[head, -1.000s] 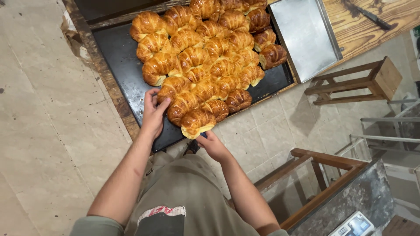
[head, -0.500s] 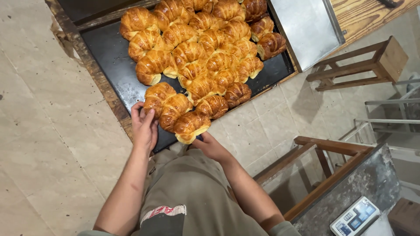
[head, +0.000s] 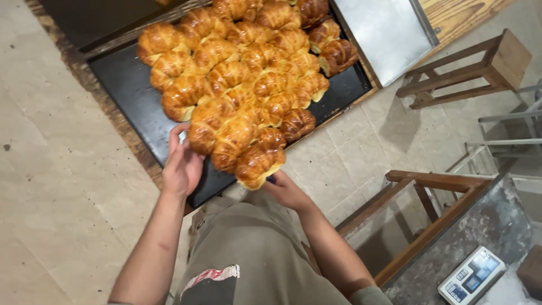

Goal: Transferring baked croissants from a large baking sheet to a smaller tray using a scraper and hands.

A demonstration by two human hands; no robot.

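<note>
A black baking tray (head: 130, 90) carries a heap of several golden-brown croissants (head: 248, 73), stuck together in rows. My left hand (head: 182, 164) lies on the tray's near end with its fingers against the nearest croissant (head: 202, 135). Under the front croissant (head: 258, 162), which overhangs the tray's near edge, sits my right hand (head: 288, 192), touching it from below. Whether the fingers close around the croissants or the tray edge is hidden. My olive-coloured top (head: 248, 254) fills the lower middle.
The tray rests on a worn wooden surface (head: 73, 62). A sheet of bare metal (head: 389, 34) lies to its right. Wooden stools or frames (head: 480, 62) stand on the tiled floor (head: 350, 147). A grey-topped bench with a digital scale (head: 471, 274) is at the lower right.
The view has dropped and shifted so the tray sits lower in frame. Both hands have slid back toward me along with the front croissants, which now overhang the tray's near edge.
</note>
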